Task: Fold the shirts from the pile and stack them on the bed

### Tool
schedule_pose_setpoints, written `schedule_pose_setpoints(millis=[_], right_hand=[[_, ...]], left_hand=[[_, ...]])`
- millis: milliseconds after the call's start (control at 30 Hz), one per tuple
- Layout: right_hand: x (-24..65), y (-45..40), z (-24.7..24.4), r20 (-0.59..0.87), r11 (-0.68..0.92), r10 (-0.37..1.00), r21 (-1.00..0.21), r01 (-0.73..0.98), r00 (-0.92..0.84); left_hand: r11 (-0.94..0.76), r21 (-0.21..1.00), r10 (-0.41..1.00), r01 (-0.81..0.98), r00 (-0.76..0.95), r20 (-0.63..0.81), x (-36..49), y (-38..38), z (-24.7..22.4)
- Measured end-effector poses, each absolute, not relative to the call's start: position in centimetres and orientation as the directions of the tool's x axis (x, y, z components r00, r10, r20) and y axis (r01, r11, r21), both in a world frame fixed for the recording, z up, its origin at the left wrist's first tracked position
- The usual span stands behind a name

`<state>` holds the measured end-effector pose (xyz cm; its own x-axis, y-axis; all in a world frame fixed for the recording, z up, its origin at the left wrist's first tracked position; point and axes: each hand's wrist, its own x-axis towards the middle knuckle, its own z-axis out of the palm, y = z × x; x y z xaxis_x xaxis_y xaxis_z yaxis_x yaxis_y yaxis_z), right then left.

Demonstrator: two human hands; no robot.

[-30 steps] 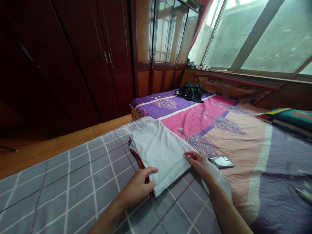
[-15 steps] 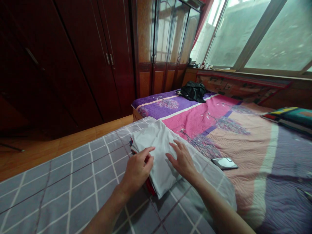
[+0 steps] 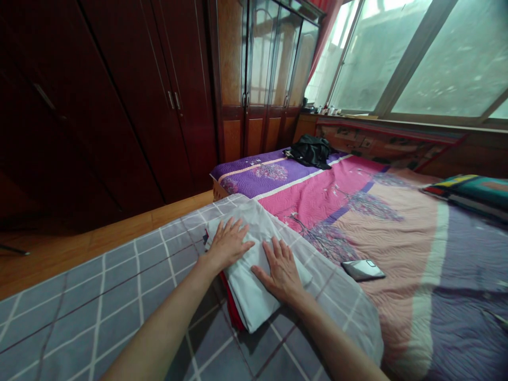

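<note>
A folded white cloth [image 3: 254, 291] lies on top of a small stack, with the edge of a red cloth [image 3: 234, 307] showing beneath it on the left. My left hand [image 3: 229, 244] rests flat on the upper left part of the white cloth, fingers spread. On its right part lies my right hand [image 3: 281, 270], palm down with the thumb held apart. Neither hand grips anything. What lies under the palms is hidden.
The stack sits on a grey checked cover [image 3: 138, 280]. To the right are a phone [image 3: 363, 269] and a patterned bedspread [image 3: 381, 248]. A black garment [image 3: 309, 152] lies farther back, a folded colourful bundle [image 3: 472, 193] at right. Dark wardrobes [image 3: 119, 106] stand at left.
My left hand has opened from a loosely curled shape and moved up onto the cloth. My right hand has flattened down on it. The camera view has shifted slightly.
</note>
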<state>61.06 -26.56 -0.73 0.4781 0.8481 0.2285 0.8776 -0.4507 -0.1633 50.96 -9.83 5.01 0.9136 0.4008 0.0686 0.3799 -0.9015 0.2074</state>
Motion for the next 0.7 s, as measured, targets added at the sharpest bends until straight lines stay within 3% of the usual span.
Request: schedule_pose_setpoints(millis=[67,133,233,400,700], right_hand=[[61.1,-26.6,-0.8,0.229,-0.440,0.853,-0.170,0.882,0.469],[61.1,-26.6,-0.9,0.233,-0.432,0.855,-0.173,0.885,0.463],[61.2,-26.6,-1.1,0.242,-0.430,0.854,-0.172,0.886,0.461],[61.4,-26.5,-1.6,0.256,-0.425,0.855,-0.150,0.893,0.450],[61.4,-26.6,-1.4,0.256,-0.411,0.867,-0.122,0.903,0.429]], left_hand=[[-0.862,0.224,0.468,0.455,0.884,0.007,51.9,-9.5,4.6],[-0.853,0.212,0.497,0.477,0.866,0.053,52.7,-9.3,4.3],[-0.913,0.184,0.395,0.365,0.904,0.165,54.1,-9.2,4.1],[-0.887,0.270,0.393,0.374,0.919,0.018,56.0,-9.1,2.4],[-0.877,0.262,0.420,0.403,0.908,0.008,54.9,-7.1,2.0]])
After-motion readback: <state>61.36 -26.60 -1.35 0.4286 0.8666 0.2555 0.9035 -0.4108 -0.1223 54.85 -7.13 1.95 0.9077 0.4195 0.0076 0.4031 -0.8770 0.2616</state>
